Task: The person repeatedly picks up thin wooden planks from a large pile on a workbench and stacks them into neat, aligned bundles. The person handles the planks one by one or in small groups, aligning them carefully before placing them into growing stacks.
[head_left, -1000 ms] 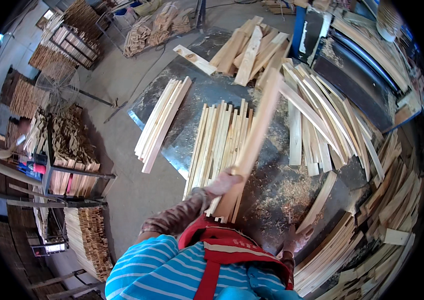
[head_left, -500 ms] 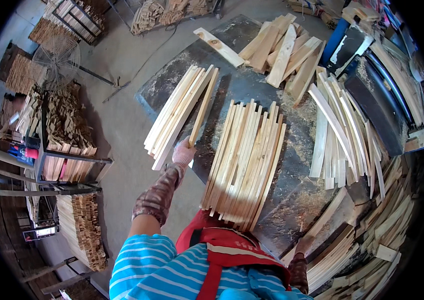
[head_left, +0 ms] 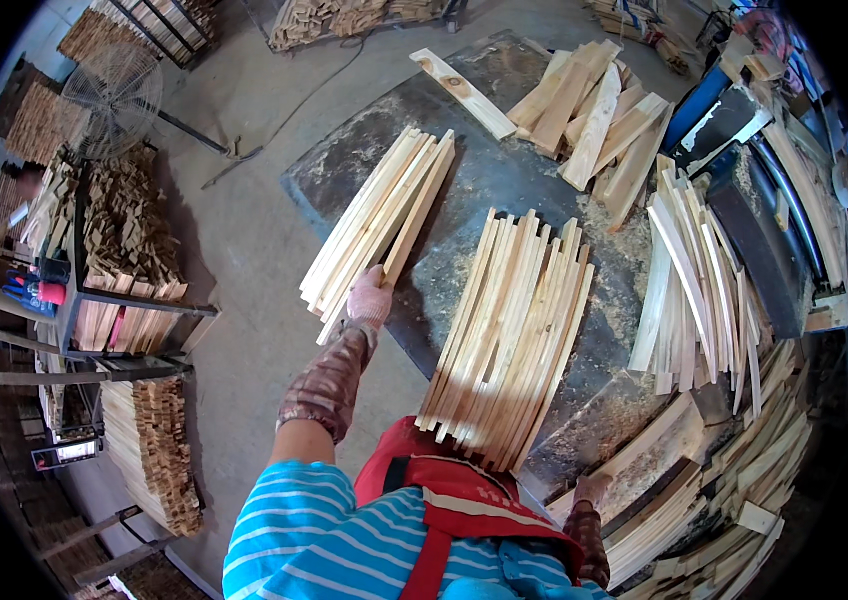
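Note:
My left hand, in a pale glove with a patterned sleeve cover, is closed around the near end of a wooden strip. That strip lies along the right side of a bundle of pale strips on the dark table's left part. Right of it, in front of me, a wider row of strips lies side by side, its near ends at my red apron. Low on the right, my right hand is at a long wooden piece by the table edge; its fingers are too unclear to read.
Loose boards are heaped at the table's far side. Another pile of strips lies right, beside a dark machine part with a blue section. Stacked wood fills the lower right. Racks of wood and a fan stand left.
My left hand has brought its strip leftward against the left bundle, narrowing the gap between them. The whole view has shifted slightly. My right hand stays low by the table edge.

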`<state>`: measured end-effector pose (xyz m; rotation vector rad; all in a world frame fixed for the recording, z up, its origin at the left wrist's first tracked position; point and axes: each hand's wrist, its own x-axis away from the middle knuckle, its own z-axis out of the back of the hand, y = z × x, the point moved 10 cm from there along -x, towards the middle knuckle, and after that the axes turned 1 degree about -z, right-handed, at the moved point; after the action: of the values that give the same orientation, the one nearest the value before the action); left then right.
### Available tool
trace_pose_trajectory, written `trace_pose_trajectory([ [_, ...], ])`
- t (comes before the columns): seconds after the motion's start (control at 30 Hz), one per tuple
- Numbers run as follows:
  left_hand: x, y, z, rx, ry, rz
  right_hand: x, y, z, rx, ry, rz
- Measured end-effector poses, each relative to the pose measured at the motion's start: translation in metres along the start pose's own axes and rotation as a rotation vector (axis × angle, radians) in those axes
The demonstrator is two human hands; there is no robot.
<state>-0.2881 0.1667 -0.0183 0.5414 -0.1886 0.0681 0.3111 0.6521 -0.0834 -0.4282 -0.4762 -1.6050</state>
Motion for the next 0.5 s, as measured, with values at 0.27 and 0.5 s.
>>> trace_pose_trajectory([
  [0.27, -0.003, -0.042, 0.031, 0.259, 0.055, 0.064, -0.006, -0.007, 0.0, -0.103, 0.008, 0.22],
  [0.5, -0.07, -0.074, 0.167, 0.229, 0.149, 0.085, 0.068, -0.082, 0.053, -0.191, 0.117, 0.336],
])
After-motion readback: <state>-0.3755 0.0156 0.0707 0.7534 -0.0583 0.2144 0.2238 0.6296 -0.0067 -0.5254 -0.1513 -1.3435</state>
